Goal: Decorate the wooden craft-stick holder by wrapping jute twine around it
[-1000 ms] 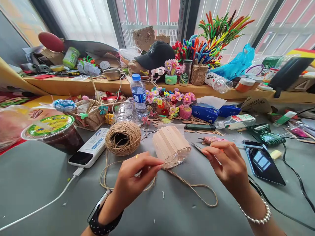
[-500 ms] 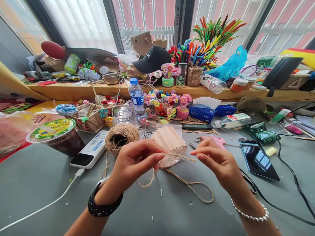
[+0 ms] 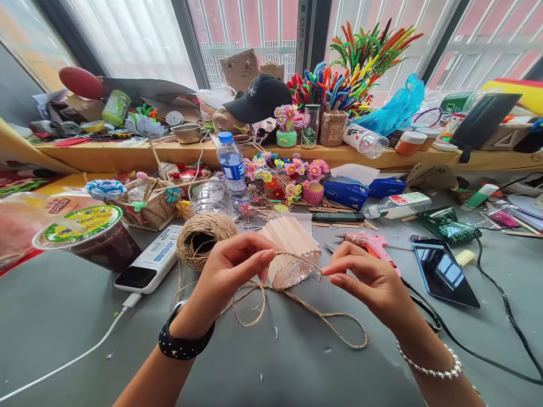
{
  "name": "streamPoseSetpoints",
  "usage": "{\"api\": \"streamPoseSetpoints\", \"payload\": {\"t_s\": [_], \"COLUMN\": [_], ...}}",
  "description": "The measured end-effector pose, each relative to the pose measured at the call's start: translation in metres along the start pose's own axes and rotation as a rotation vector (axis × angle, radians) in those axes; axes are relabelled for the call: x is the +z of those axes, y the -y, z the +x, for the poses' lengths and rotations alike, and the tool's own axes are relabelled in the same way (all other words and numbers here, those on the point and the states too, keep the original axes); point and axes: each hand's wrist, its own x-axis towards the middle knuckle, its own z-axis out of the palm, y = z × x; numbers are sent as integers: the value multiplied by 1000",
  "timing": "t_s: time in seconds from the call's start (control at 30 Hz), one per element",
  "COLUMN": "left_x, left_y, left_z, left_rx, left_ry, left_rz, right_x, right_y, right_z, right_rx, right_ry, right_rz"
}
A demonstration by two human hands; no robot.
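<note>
My left hand (image 3: pixel 237 271) pinches a strand of jute twine (image 3: pixel 299 259) between thumb and fingers. At the strand's frayed end, the fingertips of my right hand (image 3: pixel 371 285) close on it, so a short length spans the gap between both hands. Just behind, a piece made of flat wooden craft sticks (image 3: pixel 285 234) lies on the table, with a clear plastic part (image 3: pixel 292 277) at its near end. The ball of twine (image 3: pixel 227 225) sits beyond my left hand. Loose twine loops (image 3: pixel 318 312) lie on the grey table below my hands.
A pink glue gun (image 3: pixel 373 242) and a phone (image 3: pixel 445 271) lie to the right, with black cables. On the left are a white power bank (image 3: pixel 153 260) and a lidded drink cup (image 3: pixel 102 249). A water bottle (image 3: pixel 232 167) and craft flowers (image 3: pixel 314 175) stand behind.
My right hand has moved left and slightly down to the twine's end. The strand now slopes down between the hands. The view has shifted slightly.
</note>
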Motion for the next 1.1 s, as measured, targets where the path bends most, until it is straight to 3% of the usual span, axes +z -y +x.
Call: {"api": "streamPoseSetpoints", "payload": {"t_s": [0.63, 1.1], "left_x": [-1, -5], "left_y": [-4, 2], "left_z": [-1, 1], "left_rx": [-47, -83], "left_ry": [7, 12], "left_rz": [0, -47], "right_x": [1, 7], "right_y": [-2, -3], "right_z": [2, 4], "right_rx": [49, 112], "right_ry": [12, 92], "right_rz": [-14, 63]}}
